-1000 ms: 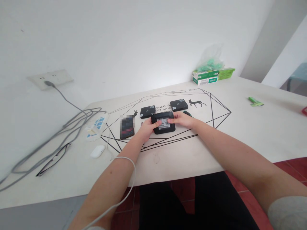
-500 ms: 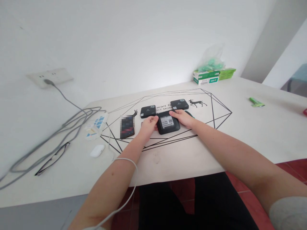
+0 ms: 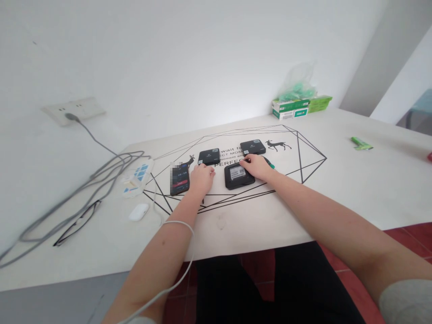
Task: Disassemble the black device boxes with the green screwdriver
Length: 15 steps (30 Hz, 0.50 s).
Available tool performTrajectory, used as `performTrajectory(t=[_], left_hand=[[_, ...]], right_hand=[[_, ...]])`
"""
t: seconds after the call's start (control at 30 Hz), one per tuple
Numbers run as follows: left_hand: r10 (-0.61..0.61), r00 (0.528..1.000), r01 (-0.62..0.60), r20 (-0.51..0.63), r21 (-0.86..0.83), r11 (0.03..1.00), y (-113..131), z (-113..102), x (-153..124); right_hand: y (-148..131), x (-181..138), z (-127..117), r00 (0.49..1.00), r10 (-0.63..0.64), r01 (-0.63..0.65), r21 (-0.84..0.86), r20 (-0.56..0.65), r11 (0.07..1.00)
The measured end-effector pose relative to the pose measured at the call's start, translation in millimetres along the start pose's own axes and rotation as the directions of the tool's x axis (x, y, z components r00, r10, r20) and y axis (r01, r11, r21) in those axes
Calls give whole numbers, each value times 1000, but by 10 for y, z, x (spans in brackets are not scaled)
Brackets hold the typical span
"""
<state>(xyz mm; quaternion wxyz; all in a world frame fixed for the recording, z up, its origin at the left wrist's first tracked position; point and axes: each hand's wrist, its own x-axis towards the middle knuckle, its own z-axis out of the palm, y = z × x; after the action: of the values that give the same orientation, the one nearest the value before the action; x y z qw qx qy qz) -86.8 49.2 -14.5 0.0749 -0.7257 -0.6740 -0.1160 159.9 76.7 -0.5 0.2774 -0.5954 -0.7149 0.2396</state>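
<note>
You have one black set-top box (image 3: 241, 182) in work, it seems. It lies on the white table (image 3: 243, 234) between your hands, with its underside and the white label (image 3: 237, 173) turned up. So the turning over looks done to me, and the casing looks closed; screws or seams are too small to check.

Your right hand (image 3: 257, 168) touches the far right corner, thumb on the far edge; the other fingers are hidden, so I cannot tell whether they pinch it. Your left hand (image 3: 203, 179) is apart from this box, its fingers loosely bent over the table, just beside the phone (image 3: 181, 184). Whether something is under that palm, I cannot tell.

Two similar black boxes, the left one (image 3: 209, 155) and the right one (image 3: 253, 146), lie logo side up behind; if they need the same handling, both are left to do. A teal-ended object (image 3: 272, 165) shows partly behind your right wrist, not yet in use, I judge.
</note>
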Motion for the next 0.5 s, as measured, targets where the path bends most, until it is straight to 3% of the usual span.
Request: performTrajectory(t=[0.5], left_hand=[[89,995,-91,-36,-65,994,65,103,82]], right_hand=[[-12,-39,126,987,-138,152,-182,87,971]])
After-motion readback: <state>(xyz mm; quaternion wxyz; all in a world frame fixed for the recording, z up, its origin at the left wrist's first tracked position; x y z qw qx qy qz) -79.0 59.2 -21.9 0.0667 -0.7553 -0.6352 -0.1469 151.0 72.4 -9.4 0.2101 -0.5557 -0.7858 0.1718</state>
